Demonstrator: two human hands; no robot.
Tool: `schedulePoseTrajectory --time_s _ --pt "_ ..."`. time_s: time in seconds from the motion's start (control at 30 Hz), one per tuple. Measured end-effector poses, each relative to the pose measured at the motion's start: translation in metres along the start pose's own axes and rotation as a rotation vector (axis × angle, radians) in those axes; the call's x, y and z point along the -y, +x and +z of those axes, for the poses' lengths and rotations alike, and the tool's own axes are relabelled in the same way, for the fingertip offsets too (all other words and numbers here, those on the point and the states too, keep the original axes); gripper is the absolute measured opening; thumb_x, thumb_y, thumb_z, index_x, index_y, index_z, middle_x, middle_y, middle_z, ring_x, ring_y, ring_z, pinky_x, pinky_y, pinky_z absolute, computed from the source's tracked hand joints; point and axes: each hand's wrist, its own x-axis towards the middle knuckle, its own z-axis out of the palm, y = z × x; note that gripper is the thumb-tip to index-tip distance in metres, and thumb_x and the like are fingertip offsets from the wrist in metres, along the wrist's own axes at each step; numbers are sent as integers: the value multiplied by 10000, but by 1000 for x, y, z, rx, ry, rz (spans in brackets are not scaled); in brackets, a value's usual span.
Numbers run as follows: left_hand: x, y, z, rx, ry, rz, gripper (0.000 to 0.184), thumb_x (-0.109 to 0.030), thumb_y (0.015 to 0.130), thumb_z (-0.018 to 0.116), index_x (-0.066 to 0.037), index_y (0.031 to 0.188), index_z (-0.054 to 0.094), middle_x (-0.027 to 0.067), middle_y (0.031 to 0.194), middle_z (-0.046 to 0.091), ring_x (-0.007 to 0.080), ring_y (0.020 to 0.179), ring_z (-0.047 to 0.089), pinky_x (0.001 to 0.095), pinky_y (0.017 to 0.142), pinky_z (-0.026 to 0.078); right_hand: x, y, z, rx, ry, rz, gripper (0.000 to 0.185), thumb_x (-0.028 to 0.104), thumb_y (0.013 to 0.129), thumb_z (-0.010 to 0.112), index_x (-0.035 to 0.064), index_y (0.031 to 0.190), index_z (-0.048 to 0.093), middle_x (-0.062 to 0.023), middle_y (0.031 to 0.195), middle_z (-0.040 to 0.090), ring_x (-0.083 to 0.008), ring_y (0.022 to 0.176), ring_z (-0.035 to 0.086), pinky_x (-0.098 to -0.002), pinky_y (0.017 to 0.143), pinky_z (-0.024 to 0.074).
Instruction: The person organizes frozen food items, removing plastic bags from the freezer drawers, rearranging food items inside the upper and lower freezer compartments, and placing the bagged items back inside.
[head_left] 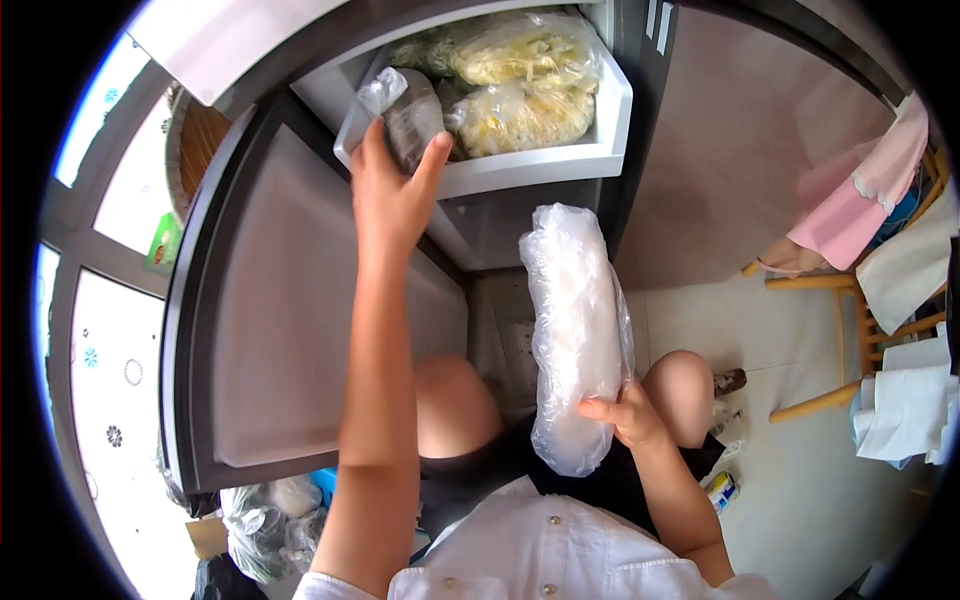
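My left hand [392,195] reaches into the white freezer drawer [530,168] at its front left corner. Its thumb and fingers lie on either side of a dark grey package in a clear plastic bag [413,118], gripping its near end. Lower down, my right hand [630,412] is closed on the lower right side of a long white package wrapped in clear plastic [572,330]. That package stands lengthwise above my lap, outside the drawer. What is inside the white wrapping cannot be made out.
Bags of yellowish-green food [525,115] fill the drawer's back and right. The open fridge door [300,310] stands at left. Plastic bags [265,520] lie on the floor at lower left. A wooden chair [815,405] with cloths [905,400] is at right.
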Motion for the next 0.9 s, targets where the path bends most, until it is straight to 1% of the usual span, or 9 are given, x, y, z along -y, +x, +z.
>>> schedulePoseTrajectory --time_s 0.1,0.2,0.3,0.33,0.43,0.47,0.6,0.8,0.9 --pt "-3 35 11 249 221 -215 998 -566 694 728 5 1410 331 287 1240 521 404 1140 545 404 950 454 0 -2 -2 -22 38 -64 618 93 732 735 28 1292 480 -38 1056 606 -129 944 578 -295 826 488" --pt "0 44 20 275 311 -173 999 -483 656 743 -50 1442 303 252 1243 552 377 1118 575 391 946 464 1 -2 -7 12 27 -96 642 103 733 739 21 1307 464 -42 1060 606 -131 956 575 -290 837 482" --pt "0 48 13 320 169 -293 963 -378 634 740 -82 1445 315 216 1290 540 340 1114 586 383 943 466 4 -7 -6 16 39 -90 646 102 733 735 15 1311 458 -45 1082 597 -136 983 565 -290 856 473" --pt "-2 47 11 320 90 -355 930 -268 643 728 -96 1454 307 178 1288 558 305 1095 602 362 928 469 6 -8 -5 15 44 -87 646 101 734 732 13 1311 457 -46 1092 594 -138 994 561 -291 864 469" --pt "45 56 26 207 -148 -182 915 -199 664 718 -81 1464 289 159 1271 572 274 1093 596 338 912 467 7 -11 -4 33 54 -102 654 101 732 730 11 1317 453 -53 1121 582 -146 1028 547 -300 891 458" --pt "14 48 12 223 -267 -306 874 -127 713 693 -58 1472 265 144 1223 583 234 1045 597 326 852 482 7 -11 -4 48 51 -101 655 100 732 730 11 1319 452 -55 1125 581 -147 1033 545 -302 895 456" --pt "-17 32 -26 230 -683 -475 799 -56 795 639 -43 1478 226 133 1124 566 177 933 593 301 732 484 8 -13 -8 83 44 -91 655 96 732 729 10 1319 454 -58 1133 579 -151 1041 542 -304 904 451" --pt "-32 -22 -63 329 -1003 -533 797 -159 806 655 -120 1481 234 133 1195 554 207 983 602 313 757 490 7 -13 -9 75 79 -132 612 116 737 723 7 1288 479 -53 1109 587 -142 1017 546 -298 873 458" --pt "-56 -69 -66 374 -895 -484 832 -180 772 664 -117 1484 237 133 1231 537 209 971 602 308 766 492 4 -11 -9 39 83 -150 581 126 740 719 6 1263 497 -52 1083 594 -137 994 552 -300 852 463"
